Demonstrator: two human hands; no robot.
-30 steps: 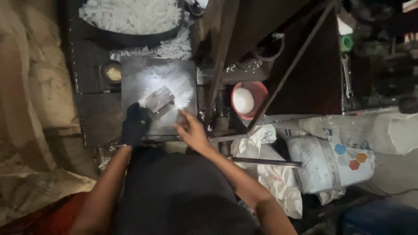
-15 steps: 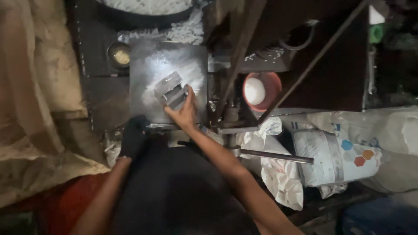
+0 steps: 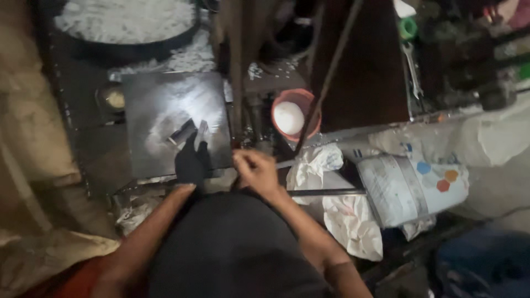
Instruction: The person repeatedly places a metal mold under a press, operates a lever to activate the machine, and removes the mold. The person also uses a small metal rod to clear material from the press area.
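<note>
Two hands are at the near edge of a dark metal plate (image 3: 165, 110) that lies on the worktop (image 3: 83, 138). The left hand (image 3: 190, 160), in a black glove, rests on the plate's near edge with its fingers stretched toward a small grey metal block (image 3: 182, 132), touching or almost touching it; whether it grips the block cannot be told in the dim light. The block lies tilted near the middle of the plate, closer to the near edge, with a second pale piece (image 3: 202, 128) just beside it on the right. The right hand (image 3: 255, 170), bare, is loosely curled just off the plate's near right corner, its fingers bent around something thin that is too blurred to make out.

Beyond the plate's left edge sits a small round tin (image 3: 114, 98) with a yellowish content. At the far edge of the worktop stands a wide dark pan (image 3: 132, 49) heaped with white granular pieces, and some of them lie spilled between the pan and the plate. To the right of the plate, past a dark upright bar (image 3: 237, 66), an orange bowl (image 3: 279, 105) holds a white mass. Farther right lie crumpled white cloth (image 3: 317, 163) and a white sack (image 3: 408, 187) with coloured hexagons.
</note>
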